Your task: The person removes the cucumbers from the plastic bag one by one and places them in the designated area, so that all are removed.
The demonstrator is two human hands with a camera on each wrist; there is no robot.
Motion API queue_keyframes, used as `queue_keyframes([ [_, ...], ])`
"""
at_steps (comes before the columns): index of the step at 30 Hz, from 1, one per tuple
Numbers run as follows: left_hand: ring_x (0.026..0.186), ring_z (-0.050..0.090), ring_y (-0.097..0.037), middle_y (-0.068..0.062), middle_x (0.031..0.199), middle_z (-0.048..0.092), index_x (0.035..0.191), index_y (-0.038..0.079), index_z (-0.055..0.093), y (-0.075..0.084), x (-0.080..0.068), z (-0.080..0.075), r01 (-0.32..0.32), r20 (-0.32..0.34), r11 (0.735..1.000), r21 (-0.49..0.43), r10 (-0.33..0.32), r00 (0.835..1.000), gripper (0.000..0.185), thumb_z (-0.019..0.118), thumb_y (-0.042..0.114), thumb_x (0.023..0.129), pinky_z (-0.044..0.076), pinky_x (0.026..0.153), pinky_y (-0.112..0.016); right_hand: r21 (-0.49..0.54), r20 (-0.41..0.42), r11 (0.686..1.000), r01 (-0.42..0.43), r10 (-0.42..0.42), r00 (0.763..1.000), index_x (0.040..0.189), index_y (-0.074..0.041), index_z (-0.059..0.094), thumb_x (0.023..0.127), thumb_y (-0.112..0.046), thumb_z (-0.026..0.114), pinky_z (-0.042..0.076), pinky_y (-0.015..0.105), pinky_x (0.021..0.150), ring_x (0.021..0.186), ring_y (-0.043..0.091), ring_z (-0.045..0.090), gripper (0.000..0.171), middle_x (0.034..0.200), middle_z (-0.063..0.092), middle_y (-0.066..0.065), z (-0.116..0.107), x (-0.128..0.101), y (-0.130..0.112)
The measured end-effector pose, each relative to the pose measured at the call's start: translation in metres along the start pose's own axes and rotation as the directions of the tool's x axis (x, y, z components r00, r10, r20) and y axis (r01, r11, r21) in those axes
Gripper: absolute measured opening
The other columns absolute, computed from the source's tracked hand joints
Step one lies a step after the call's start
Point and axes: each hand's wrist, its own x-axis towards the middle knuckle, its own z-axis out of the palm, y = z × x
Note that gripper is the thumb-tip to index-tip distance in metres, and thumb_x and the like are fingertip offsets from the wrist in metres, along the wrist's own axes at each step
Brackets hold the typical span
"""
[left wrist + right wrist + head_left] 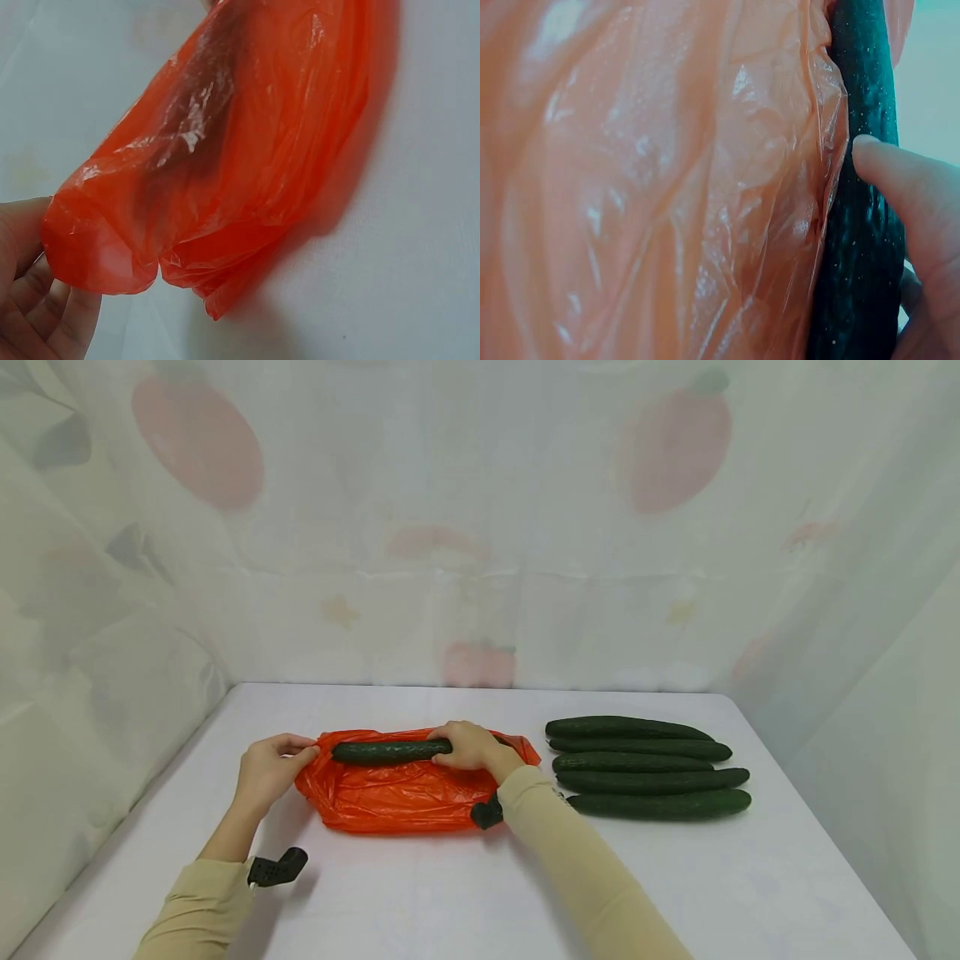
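White table (420, 893) fills the lower frame, backed by pale drapes printed with faded red fruit; contents as follows. Orange plastic bag (390, 797) — centre-left of the frame, crumpled, lying flat on the table; its left edge pinched in the left hand (264, 770), fingers curled round the plastic. Cucumber (386, 752) — dark green, lying crosswise along the bag's far edge at its mouth; right hand (468, 746) grips its right end, thumb pressed along the skin in the right-wrist view. Five more cucumbers (648, 766) — stacked in a neat row at centre-right, well apart from the bag, untouched. Beige sleeves on both forearms; black wrist mounts visible.
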Motion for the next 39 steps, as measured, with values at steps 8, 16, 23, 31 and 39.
queue_keyframes([
  [8, 0.075, 0.056, -0.021, -0.017, 0.096, 0.065, 0.104, 0.002, 0.066, 0.000, 0.001, 0.000, 0.012, 0.011, 1.000, 0.000, -0.012, 1.000, 0.032, 0.060, 0.029, 0.088, 0.047, 0.053, -0.025, -0.015, -0.023, 1.000, -0.008, 0.007, 1.000, 0.126, -0.021, 0.055, 0.091, -0.030, 0.056, 0.040, 0.030, 0.097, 0.109, 0.014, 0.053, 0.036, 0.119, 0.058, -0.002, 0.001, -0.002, -0.001],
  [16, 0.077, 0.057, -0.022, -0.016, 0.095, 0.065, 0.104, 0.004, 0.066, -0.002, 0.004, -0.001, 0.007, -0.001, 1.000, 0.013, -0.007, 1.000, 0.030, 0.059, 0.029, 0.089, 0.047, 0.054, -0.025, -0.024, -0.046, 0.999, 0.032, -0.033, 0.998, 0.126, -0.018, 0.056, 0.091, -0.028, 0.056, 0.042, 0.031, 0.095, 0.107, 0.016, 0.053, 0.036, 0.117, 0.058, 0.000, 0.001, -0.005, -0.002],
  [23, 0.074, 0.057, -0.020, -0.017, 0.096, 0.066, 0.104, 0.003, 0.066, 0.000, 0.004, -0.003, 0.007, -0.006, 1.000, 0.022, -0.007, 1.000, 0.031, 0.059, 0.030, 0.088, 0.047, 0.055, -0.025, -0.034, -0.072, 0.996, 0.084, -0.086, 0.994, 0.125, -0.017, 0.056, 0.091, -0.027, 0.056, 0.042, 0.031, 0.095, 0.106, 0.016, 0.053, 0.035, 0.117, 0.058, 0.000, 0.000, -0.008, 0.000],
  [31, 0.067, 0.058, -0.014, -0.017, 0.095, 0.066, 0.104, 0.002, 0.066, -0.001, 0.003, -0.005, 0.010, -0.013, 1.000, 0.011, -0.010, 1.000, 0.031, 0.059, 0.028, 0.089, 0.048, 0.054, -0.024, -0.006, -0.069, 0.995, 0.096, -0.097, 0.993, 0.126, -0.018, 0.055, 0.092, -0.025, 0.055, 0.040, 0.029, 0.096, 0.108, 0.015, 0.051, 0.035, 0.119, 0.056, 0.000, -0.004, -0.011, 0.003],
  [39, 0.069, 0.059, -0.016, -0.018, 0.096, 0.066, 0.105, 0.002, 0.066, -0.003, 0.003, -0.006, 0.010, -0.025, 1.000, 0.019, -0.010, 1.000, 0.032, 0.057, 0.029, 0.090, 0.048, 0.055, -0.024, 0.008, -0.102, 0.990, 0.140, -0.138, 0.985, 0.123, -0.016, 0.057, 0.090, -0.023, 0.058, 0.041, 0.027, 0.094, 0.102, 0.012, 0.052, 0.033, 0.114, 0.058, -0.001, -0.006, -0.014, 0.008],
])
